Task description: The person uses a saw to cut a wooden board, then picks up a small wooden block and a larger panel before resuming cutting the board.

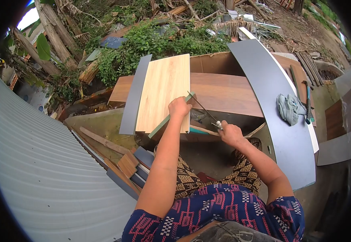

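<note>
My left hand [179, 107] is closed around the upper end of a narrow green strip [159, 127], pressing it down on a pale wood-grain board [165, 86]. The strip lies slantwise across the board's near right part. In my right hand [231, 134], fingers wrapped round its pale handle end, is a long thin dark tool [203, 106], perhaps a hacksaw; its exact kind is unclear. Its far tip reaches the strip's upper end, beside my left hand. Whether it touches the strip I cannot tell.
A grey panel [274, 97] on the right carries a crumpled grey glove [289, 109] and a dark hammer-like tool [308, 101]. Brown planks [224, 90] lie beneath the boards. Offcuts [128, 163] are stacked at lower left, beside corrugated metal [42, 161]. Plants [155, 44] stand beyond.
</note>
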`<state>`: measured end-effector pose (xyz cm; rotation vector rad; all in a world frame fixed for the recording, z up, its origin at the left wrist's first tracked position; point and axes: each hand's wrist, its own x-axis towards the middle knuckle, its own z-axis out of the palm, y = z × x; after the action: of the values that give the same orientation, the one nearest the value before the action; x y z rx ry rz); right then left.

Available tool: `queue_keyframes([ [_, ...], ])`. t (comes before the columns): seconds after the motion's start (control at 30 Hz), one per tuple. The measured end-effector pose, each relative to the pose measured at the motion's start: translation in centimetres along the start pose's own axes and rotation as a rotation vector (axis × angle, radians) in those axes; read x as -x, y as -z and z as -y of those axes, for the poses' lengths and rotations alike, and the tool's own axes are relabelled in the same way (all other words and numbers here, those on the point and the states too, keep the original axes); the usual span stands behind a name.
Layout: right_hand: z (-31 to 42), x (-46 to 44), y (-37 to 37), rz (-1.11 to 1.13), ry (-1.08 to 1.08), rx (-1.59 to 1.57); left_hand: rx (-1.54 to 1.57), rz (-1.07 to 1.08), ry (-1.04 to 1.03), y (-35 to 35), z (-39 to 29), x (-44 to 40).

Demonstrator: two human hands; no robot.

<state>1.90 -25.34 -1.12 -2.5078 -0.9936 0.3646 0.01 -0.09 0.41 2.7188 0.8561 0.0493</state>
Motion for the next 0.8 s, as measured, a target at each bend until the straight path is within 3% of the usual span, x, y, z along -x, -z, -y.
queue_keyframes([
  [0.33, 6.4, -12.0, -0.2, 0.031, 0.003, -0.032, 0.012, -0.026, 0.004, 0.3, -0.4, 0.5],
  [0.43, 5.9, -9.7, -0.3, -0.048, -0.023, -0.084, 0.007, -0.037, -0.006, 0.2, -0.3, 0.5],
  [0.67, -0.3, 0.5, -0.2, 0.011, 0.007, 0.009, 0.013, -0.031, 0.008, 0.1, -0.2, 0.3],
  [0.8, -1.0, 1.8, 0.6, 0.036, -0.023, 0.018, 0.016, -0.024, -0.003, 0.3, -0.3, 0.5],
])
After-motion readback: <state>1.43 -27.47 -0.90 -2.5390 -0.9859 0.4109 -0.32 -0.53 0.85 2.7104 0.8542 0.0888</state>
